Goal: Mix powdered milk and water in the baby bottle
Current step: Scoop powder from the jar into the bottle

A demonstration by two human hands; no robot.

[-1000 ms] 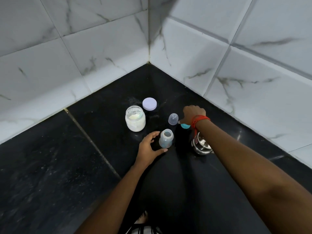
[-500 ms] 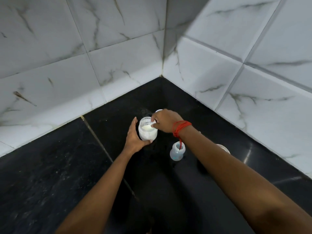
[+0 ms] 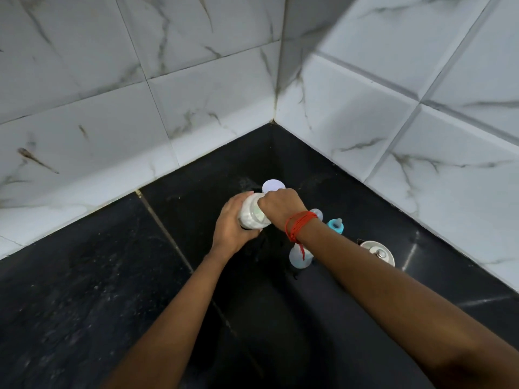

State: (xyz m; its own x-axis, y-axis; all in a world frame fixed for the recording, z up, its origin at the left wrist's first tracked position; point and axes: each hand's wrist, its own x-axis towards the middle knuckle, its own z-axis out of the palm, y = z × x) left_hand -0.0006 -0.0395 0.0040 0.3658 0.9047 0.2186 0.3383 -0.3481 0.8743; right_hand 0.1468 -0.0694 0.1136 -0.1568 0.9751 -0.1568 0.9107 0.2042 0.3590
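White powder jar (image 3: pixel 252 214), tipped in the left hand (image 3: pixel 229 228)'s tight grip: right hand (image 3: pixel 282 207), fingers closed at its mouth, should scoop slowly above the surface (image 3: pixel 112 290).

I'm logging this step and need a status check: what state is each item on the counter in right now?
Powder jar: lid off, tilted, held in the left hand, right hand at its mouth.
Jar lid: off, flat on the counter.
Baby bottle: uncapped, upright, partly hidden by the right wrist.
Clear cap: off the bottle.
Blue teat: detached, standing upright.
Steel vessel: lid on.
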